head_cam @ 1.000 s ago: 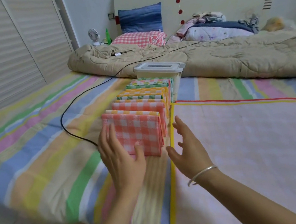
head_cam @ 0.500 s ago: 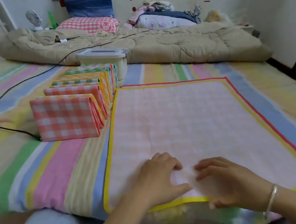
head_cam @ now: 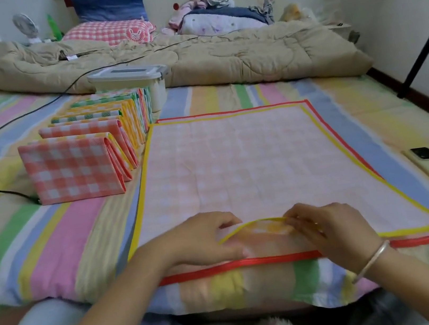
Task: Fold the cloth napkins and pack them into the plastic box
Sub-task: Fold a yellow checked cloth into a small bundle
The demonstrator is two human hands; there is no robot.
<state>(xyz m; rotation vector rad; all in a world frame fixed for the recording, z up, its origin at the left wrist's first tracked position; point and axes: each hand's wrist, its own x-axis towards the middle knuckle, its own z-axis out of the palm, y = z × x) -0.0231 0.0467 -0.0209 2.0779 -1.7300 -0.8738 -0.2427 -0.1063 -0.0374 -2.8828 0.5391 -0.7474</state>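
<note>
Plastic box (head_cam: 129, 75) — lower half hidden behind folded napkins (head_cam: 89, 153) (contents unseen).

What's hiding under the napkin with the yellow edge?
A red-edged napkin: only its border peeks out along the near, far and right sides. The yellow-edged napkin covers the rest, so its pattern can't be seen.

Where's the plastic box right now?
In the head view the plastic box sits left of centre on the striped bed, lid on, at the far end of the row of folded napkins and just in front of the beige quilt.
</note>
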